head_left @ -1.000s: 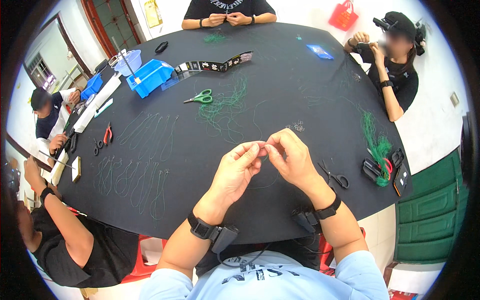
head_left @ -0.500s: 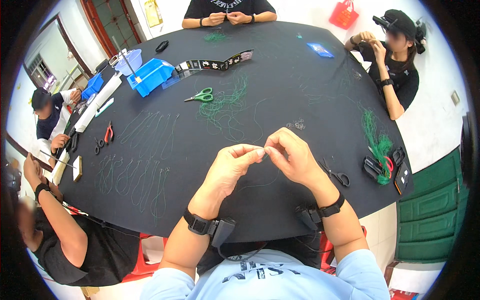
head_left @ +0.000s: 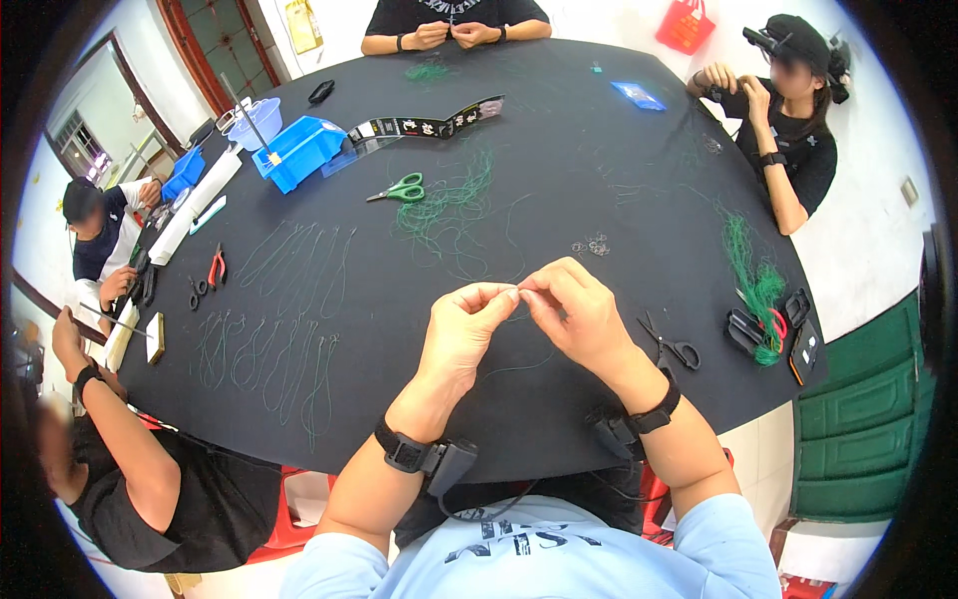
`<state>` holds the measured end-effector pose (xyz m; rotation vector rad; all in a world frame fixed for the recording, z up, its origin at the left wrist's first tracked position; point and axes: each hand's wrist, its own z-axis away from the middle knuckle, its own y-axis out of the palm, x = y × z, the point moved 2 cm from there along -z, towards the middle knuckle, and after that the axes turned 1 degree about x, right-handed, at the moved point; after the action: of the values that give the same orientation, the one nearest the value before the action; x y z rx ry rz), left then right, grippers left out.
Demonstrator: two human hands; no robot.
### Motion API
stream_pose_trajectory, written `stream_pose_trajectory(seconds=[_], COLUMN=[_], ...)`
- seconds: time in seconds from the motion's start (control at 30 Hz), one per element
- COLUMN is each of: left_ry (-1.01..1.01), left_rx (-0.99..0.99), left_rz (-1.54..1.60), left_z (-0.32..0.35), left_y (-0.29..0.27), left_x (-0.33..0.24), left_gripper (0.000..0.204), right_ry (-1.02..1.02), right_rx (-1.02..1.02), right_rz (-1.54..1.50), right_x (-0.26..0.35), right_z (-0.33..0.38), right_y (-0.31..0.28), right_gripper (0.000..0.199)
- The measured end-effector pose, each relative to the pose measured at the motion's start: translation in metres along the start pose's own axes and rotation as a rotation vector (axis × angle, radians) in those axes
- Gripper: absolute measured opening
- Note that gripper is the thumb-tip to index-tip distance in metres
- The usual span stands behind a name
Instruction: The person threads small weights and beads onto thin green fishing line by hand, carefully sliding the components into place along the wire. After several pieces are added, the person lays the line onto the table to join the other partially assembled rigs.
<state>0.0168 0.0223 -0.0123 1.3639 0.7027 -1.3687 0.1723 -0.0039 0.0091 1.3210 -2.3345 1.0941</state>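
My left hand (head_left: 462, 327) and my right hand (head_left: 579, 314) meet fingertip to fingertip above the near middle of the table. Both are closed in a pinch on a thin green line (head_left: 524, 366), which trails below them over the black cloth. Anything else between the fingertips is too small to make out. Just beyond my right hand lies a small heap of metal rings or hooks (head_left: 591, 245). A tangle of green line (head_left: 444, 215) spreads ahead of my hands, with green-handled scissors (head_left: 404, 188) at its edge. Black scissors (head_left: 674, 344) rest right of my right wrist.
Several looped green lines (head_left: 279, 349) lie in rows at left, near red-handled pliers (head_left: 218, 265). A blue bin (head_left: 299, 155) stands farther back. At right, a green thread bundle (head_left: 753, 285) lies by a black case (head_left: 743, 332). Other people work around the black-covered table (head_left: 569, 439).
My joined fingertips have shifted slightly left and stay pinched together. The person at the right has moved their hands a little; the things on the table lie as before.
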Motion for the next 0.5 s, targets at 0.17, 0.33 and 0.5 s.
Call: stream_pose_trajectory(seconds=[0.17,0.33,0.5], left_ry=[0.029,0.038,0.026], left_rx=[-0.014,-0.006,-0.005], left_rz=[-0.011,-0.011,-0.013], left_z=[0.003,0.003,0.004], left_y=[0.005,0.005,0.005], left_x=[-0.006,-0.006,-0.008], left_gripper=[0.017,0.017,0.016], right_ry=[0.133,0.348,0.601], right_rx=[-0.042,-0.055,0.024], right_rz=[-0.052,-0.228,-0.526], right_x=[0.0,-0.007,-0.01], right_z=[0.001,0.005,0.007], right_y=[-0.002,0.0,0.002], right_gripper=[0.007,0.006,0.012])
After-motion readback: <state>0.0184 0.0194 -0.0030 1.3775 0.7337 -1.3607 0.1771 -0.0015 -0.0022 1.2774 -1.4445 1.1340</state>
